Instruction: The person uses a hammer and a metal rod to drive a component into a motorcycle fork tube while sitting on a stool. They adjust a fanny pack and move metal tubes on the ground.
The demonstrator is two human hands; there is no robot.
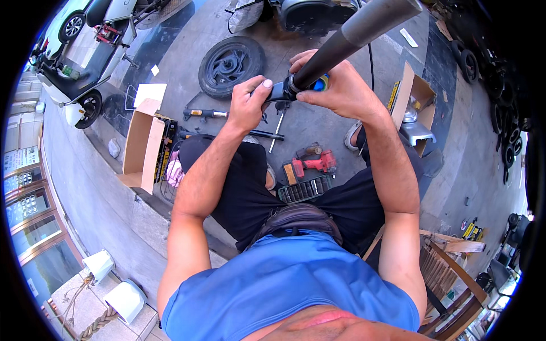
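A long black metal tube (352,37) slants from between my hands to the upper right. At its lower end is a black clamp-like fitting (280,92). My left hand (248,101) is closed on the fitting's left arm, thumb on top. My right hand (344,85) is closed round the lower end of the tube, fingers behind it and thumb in front. A small round blue and yellow thing (322,83) shows beside the tube against my right palm; its kind is mostly hidden.
On the ground lie a black wheel with tyre (232,67), a red cordless impact wrench (316,163), a socket set (305,189) and a shock absorber (205,113). Open cardboard boxes stand left (145,149) and right (418,94). A wooden chair (449,284) is behind; a white scooter (74,85) stands far left.
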